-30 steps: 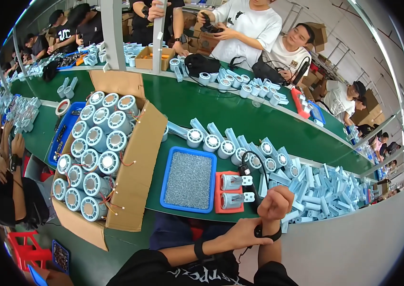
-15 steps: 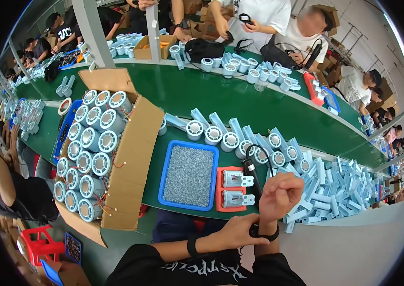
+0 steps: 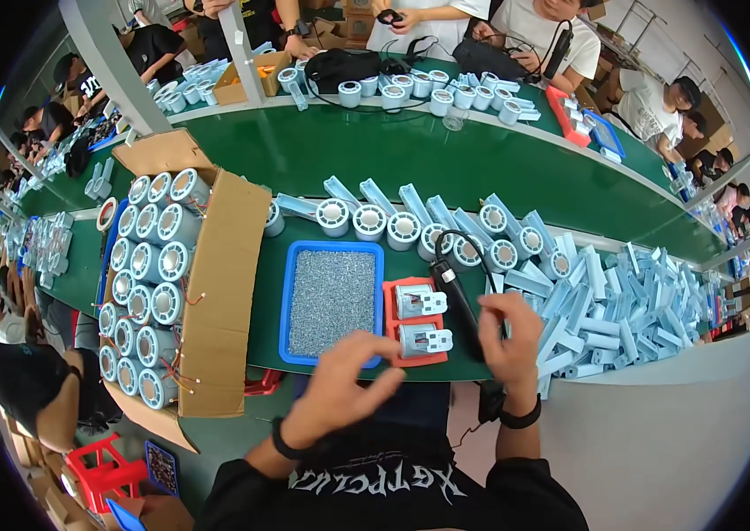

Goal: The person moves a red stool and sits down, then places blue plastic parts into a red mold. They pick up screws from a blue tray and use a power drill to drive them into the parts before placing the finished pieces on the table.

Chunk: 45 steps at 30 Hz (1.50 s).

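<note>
Where the right hand [image 3: 509, 341] grips, the black screwdriver [image 3: 459, 301] is hidden.

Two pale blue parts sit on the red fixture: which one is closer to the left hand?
The lower part, nearest the table's front edge; the left hand hovers just beside it. The other part sits behind it.

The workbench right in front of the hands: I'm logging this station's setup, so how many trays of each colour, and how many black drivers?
Blue tray of small screws: 1
Red tray holding two pale-blue parts: 1
Black electric driver, under the right hand: 1
Total: 3
</note>
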Each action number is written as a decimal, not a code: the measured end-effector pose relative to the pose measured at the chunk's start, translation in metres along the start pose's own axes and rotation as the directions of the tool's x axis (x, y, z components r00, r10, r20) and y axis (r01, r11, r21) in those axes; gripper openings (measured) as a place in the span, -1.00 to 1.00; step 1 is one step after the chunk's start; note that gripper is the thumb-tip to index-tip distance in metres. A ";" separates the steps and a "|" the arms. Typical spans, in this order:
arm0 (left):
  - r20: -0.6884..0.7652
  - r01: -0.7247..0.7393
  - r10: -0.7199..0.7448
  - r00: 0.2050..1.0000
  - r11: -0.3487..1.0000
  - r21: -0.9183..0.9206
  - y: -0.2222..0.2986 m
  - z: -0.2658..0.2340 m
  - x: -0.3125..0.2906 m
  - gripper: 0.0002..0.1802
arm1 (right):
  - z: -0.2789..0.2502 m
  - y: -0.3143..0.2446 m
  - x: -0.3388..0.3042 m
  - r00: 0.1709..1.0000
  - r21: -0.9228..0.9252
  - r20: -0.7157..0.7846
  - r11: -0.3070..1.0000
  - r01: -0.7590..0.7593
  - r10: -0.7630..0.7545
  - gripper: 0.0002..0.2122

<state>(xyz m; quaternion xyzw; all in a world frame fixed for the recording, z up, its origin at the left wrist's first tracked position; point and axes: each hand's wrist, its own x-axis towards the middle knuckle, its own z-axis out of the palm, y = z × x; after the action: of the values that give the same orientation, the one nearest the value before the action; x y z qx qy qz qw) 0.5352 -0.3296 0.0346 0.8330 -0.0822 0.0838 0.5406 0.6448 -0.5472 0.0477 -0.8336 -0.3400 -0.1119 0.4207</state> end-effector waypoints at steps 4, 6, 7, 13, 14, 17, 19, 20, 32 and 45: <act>-0.008 0.082 -0.083 0.996 0.949 0.304 -0.035 -0.011 -0.018 -0.57 | 0.026 0.023 -0.034 0.917 -0.249 0.334 0.959 -0.138 0.219 -0.72; -0.016 0.055 -0.053 0.998 0.914 0.402 -0.042 -0.012 -0.021 -0.58 | 0.043 0.032 -0.045 0.916 -0.171 0.325 0.967 -0.187 0.235 -0.72; 0.038 0.033 -0.054 0.998 0.907 0.420 -0.041 -0.009 -0.024 -0.58 | 0.049 0.034 -0.052 0.912 -0.091 0.321 0.967 -0.238 0.255 -0.71; 0.290 0.142 -0.237 0.927 0.939 0.315 -0.028 -0.009 -0.013 -0.62 | 0.058 0.035 -0.058 0.854 0.141 0.383 0.891 -0.432 0.353 -0.69; 0.285 0.142 -0.236 0.929 0.939 0.314 -0.032 -0.008 -0.014 -0.62 | 0.060 0.033 -0.059 0.859 0.129 0.366 0.894 -0.428 0.358 -0.68; 0.154 0.241 -0.247 0.957 0.969 0.059 -0.058 -0.004 -0.018 -0.68 | 0.062 0.034 -0.064 0.868 0.100 0.337 0.903 -0.417 0.363 -0.67; 0.087 0.245 -0.250 0.964 0.967 0.063 -0.064 -0.002 -0.031 -0.70 | 0.063 0.037 -0.069 0.884 0.113 0.312 0.910 -0.399 0.349 -0.66; 0.026 0.249 -0.251 0.968 0.966 0.072 -0.065 -0.001 -0.040 -0.72 | 0.063 0.038 -0.071 0.891 0.122 0.297 0.912 -0.391 0.342 -0.66; -0.486 0.274 -0.038 0.873 0.863 0.425 -0.110 -0.008 -0.053 -0.74 | 0.092 0.057 -0.094 0.955 0.150 0.080 0.944 -0.293 0.284 -0.64; -0.599 0.366 -0.142 0.788 0.891 0.270 -0.144 -0.011 -0.069 -0.56 | 0.096 0.057 -0.097 0.956 0.131 0.070 0.947 -0.293 0.286 -0.60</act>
<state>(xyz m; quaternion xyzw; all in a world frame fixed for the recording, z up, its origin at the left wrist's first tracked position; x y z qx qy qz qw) 0.5000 -0.2586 -0.1048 0.8606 0.2134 0.2650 0.3789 0.6006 -0.5421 -0.0932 -0.8454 -0.2312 -0.0039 0.4816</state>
